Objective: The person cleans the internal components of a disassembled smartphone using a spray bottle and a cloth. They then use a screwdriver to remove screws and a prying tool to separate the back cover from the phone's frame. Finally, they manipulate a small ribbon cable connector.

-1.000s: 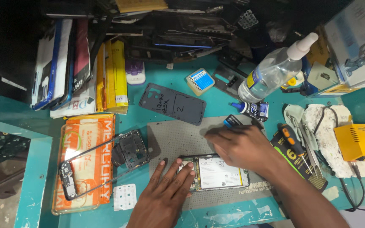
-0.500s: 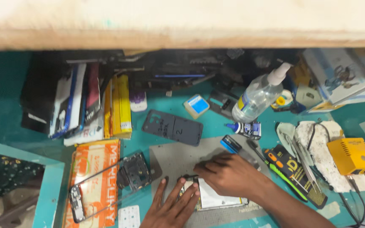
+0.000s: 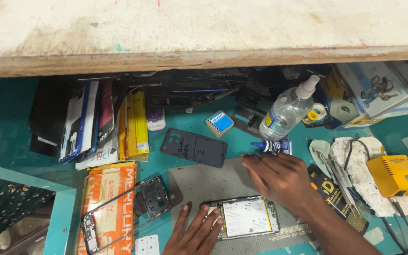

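Phone frame [image 3: 123, 208]: we see it lying on an orange packet [image 3: 107, 198] at the left of the teal worktop [image 3: 190, 125].
Left hand [image 3: 194, 231]: our fingers [image 3: 181, 218] are spread flat, gripping nothing, touching the opened phone's left end.
Opened phone [image 3: 244, 217]: it lies on the grey mat [image 3: 204, 182], battery up.
Right hand [image 3: 279, 177]: fingers loosely extended above the phone, near a small glue tube [image 3: 272, 146]; we cannot tell whether they grip anything.
Spray bottle [image 3: 286, 111]: tilted behind.

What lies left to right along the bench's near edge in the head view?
Orange packet → loose phone frame → left hand → opened phone → right hand → yellow box unit.
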